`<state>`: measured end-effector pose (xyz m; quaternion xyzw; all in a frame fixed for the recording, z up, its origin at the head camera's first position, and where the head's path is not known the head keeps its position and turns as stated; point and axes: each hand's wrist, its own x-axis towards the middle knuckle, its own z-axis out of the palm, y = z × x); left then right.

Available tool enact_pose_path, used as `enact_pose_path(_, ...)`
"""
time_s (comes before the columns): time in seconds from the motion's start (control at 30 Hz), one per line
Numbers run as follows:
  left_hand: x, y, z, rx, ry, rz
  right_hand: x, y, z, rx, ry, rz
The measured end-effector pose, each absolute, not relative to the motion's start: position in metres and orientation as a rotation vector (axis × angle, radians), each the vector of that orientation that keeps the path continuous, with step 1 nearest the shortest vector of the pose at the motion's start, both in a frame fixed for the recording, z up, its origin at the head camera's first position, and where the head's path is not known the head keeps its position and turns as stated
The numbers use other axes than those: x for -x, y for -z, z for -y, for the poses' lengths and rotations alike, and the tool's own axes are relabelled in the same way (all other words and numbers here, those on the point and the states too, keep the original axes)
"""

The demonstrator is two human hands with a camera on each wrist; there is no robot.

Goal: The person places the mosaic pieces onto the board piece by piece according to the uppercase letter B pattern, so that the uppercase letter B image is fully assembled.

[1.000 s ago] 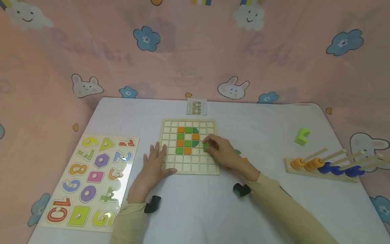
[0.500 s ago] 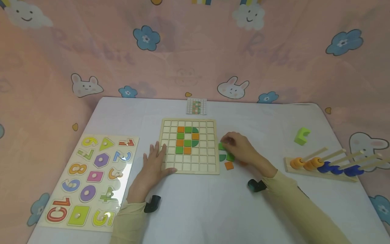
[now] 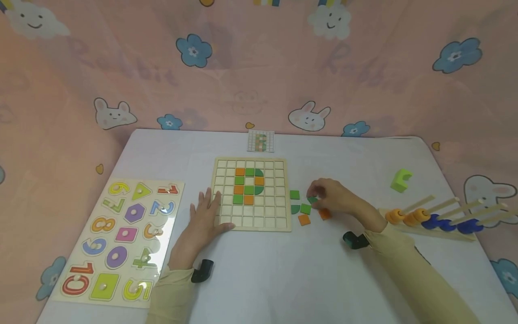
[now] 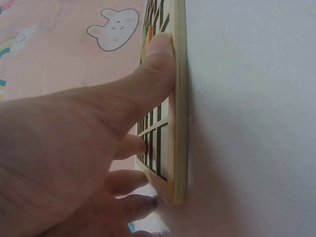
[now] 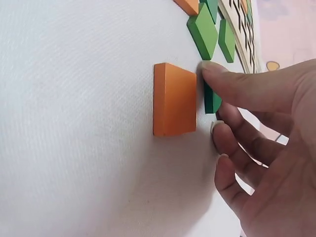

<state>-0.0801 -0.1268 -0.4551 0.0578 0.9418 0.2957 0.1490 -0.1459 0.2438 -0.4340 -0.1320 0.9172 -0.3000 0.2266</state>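
Observation:
In the head view a wooden grid board point(image 3: 271, 220) carries orange and green square tiles and dark green quarter-circle tiles. My left hand point(image 3: 201, 225) rests on its left edge and near corner with fingers spread; the thumb point(image 4: 160, 57) lies over the rim in the left wrist view. To the right of the board, my right hand point(image 3: 333, 196) pinches a dark green quarter-circle tile point(image 5: 211, 98) at the tabletop between thumb and fingers. Close by lie an orange square tile point(image 5: 175, 101), another orange tile point(image 3: 304, 219), green square tiles point(image 3: 294, 195) and a second quarter-circle tile point(image 3: 295, 209).
A small pattern card point(image 3: 261, 141) lies behind the board. At the left is a number-and-shape puzzle board point(image 3: 135, 234). A peg stand point(image 3: 435, 229) with orange and blue beads stands at the right, with a light green notched block point(image 3: 401, 180) behind it.
My right hand has moved right, from over the board to the loose tiles. The green square tile it held now lies beside the board. My left hand has stayed in place.

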Motion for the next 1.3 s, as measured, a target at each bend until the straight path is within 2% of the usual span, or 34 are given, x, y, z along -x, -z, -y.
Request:
enact_pose_path(0.43, 0.079, 0.456, 0.126, -0.166, -0.843, -2.717, 0.146, 0.441, -0.224, 0.409, 0.999, -2.632)
enact_pose_path(0.83, 0.079, 0.454, 0.126, -0.164, -0.867, -2.711, 0.144, 0.452, -0.168, 0.457, 1.313, -2.642)
enact_pose_path(1.0, 0.08, 0.456, 0.126, -0.156, -0.864, -2.707, 0.143, 0.458, -0.146, 0.542, 1.349, -2.644)
enact_pose_path(1.3, 0.078, 0.454, 0.127, -0.166, -0.911, -2.711, 0.139, 0.46, -0.125, 0.479, 1.268, -2.65)
